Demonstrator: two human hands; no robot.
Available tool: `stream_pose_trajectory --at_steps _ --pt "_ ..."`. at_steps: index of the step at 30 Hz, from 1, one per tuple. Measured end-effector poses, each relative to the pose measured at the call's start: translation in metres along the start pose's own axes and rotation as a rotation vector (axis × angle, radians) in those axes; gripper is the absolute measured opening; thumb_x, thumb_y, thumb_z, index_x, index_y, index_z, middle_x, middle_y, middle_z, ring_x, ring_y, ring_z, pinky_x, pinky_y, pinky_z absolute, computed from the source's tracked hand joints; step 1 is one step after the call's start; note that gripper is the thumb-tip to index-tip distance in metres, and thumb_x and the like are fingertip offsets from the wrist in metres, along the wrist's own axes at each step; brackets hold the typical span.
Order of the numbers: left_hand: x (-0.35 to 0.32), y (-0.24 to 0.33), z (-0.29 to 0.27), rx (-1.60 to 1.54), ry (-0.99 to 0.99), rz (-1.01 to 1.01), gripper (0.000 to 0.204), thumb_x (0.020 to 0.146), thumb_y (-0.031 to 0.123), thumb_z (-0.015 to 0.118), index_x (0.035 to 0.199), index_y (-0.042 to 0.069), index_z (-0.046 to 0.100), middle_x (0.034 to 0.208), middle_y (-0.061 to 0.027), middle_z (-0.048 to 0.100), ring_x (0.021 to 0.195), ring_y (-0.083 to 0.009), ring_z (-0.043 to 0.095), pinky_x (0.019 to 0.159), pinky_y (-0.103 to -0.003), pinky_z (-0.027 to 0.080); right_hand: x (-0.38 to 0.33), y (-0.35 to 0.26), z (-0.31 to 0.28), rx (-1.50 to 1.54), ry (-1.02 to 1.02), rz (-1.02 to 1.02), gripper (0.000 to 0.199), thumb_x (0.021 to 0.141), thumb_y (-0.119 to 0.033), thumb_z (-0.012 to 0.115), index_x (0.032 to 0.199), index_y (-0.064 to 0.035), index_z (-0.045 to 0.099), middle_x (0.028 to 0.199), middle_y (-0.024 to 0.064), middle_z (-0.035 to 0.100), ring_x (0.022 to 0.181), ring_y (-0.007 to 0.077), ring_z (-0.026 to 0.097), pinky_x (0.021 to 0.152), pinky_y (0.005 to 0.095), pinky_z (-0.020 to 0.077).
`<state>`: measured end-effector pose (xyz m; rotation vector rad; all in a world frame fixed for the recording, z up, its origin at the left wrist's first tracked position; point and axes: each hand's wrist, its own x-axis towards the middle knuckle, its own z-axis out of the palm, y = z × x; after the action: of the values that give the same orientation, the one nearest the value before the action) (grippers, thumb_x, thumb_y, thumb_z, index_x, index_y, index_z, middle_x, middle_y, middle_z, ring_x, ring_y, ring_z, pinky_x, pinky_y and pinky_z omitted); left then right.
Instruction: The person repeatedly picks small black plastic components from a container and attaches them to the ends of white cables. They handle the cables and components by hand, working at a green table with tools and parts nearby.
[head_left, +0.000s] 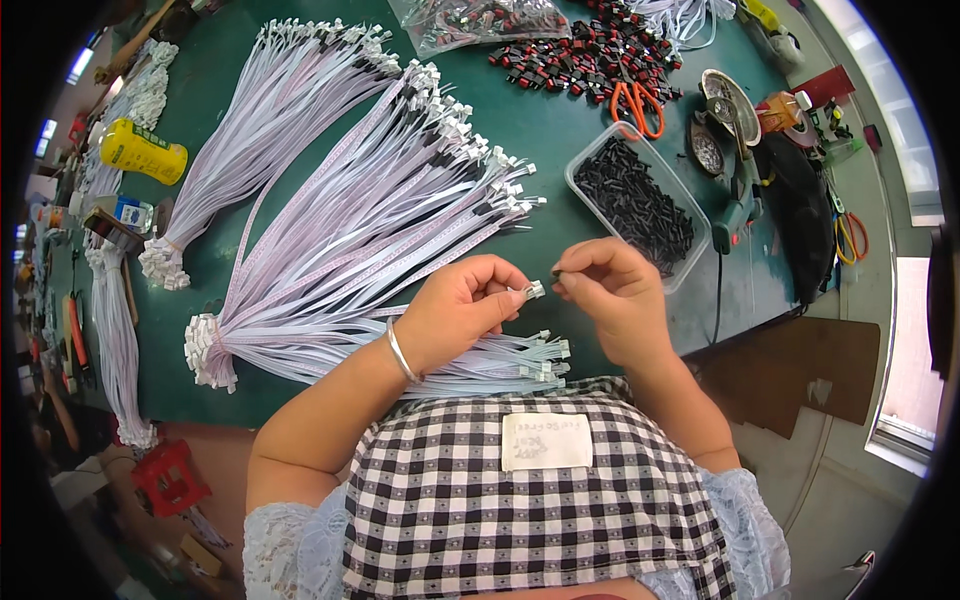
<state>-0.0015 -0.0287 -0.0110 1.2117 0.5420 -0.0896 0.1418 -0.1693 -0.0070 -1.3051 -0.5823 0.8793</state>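
Above a green tabletop [560, 130] spread with fanned bundles of white ribbon cables [370, 220], beside a clear tray of small black parts [635, 200]: left hand [455, 310] pinching a white cable connector [534, 291], right hand [610, 290] fingers closed on a tiny dark piece [555, 272] just beside it.

You sit at a dark green tabletop [540, 130] that fills most of your view. Bright daylight pours through a window [915, 330] at your right. Low on your left, a red plastic stool [168, 478] stands on the floor.
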Motion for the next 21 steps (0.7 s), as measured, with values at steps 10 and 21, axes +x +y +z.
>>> stream_pose_trajectory --at_steps 10,21 --pt "0.0006 -0.0012 0.0028 -0.018 -0.002 0.002 0.007 0.087 0.011 0.061 0.09 0.005 0.058 0.079 0.0008 0.057 0.065 -0.0048 0.05 0.058 -0.019 0.043 -0.0041 0.006 -0.0005 -0.466 -0.053 -0.126 0.01 0.078 0.004 0.066 0.087 -0.0004 0.065 0.086 0.006 0.065 0.072 0.0115 0.061 0.064 0.0234 0.0483" --pt "0.0006 -0.0019 0.0053 0.037 0.015 0.045 0.008 0.087 0.011 0.063 0.092 0.006 0.059 0.079 0.0021 0.057 0.065 -0.005 0.051 0.059 -0.02 0.044 -0.006 0.0044 0.0004 -0.216 0.01 -0.056 0.01 0.078 0.006 0.066 0.086 0.0012 0.064 0.089 0.007 0.065 0.081 0.0113 0.062 0.071 0.0237 0.0506"
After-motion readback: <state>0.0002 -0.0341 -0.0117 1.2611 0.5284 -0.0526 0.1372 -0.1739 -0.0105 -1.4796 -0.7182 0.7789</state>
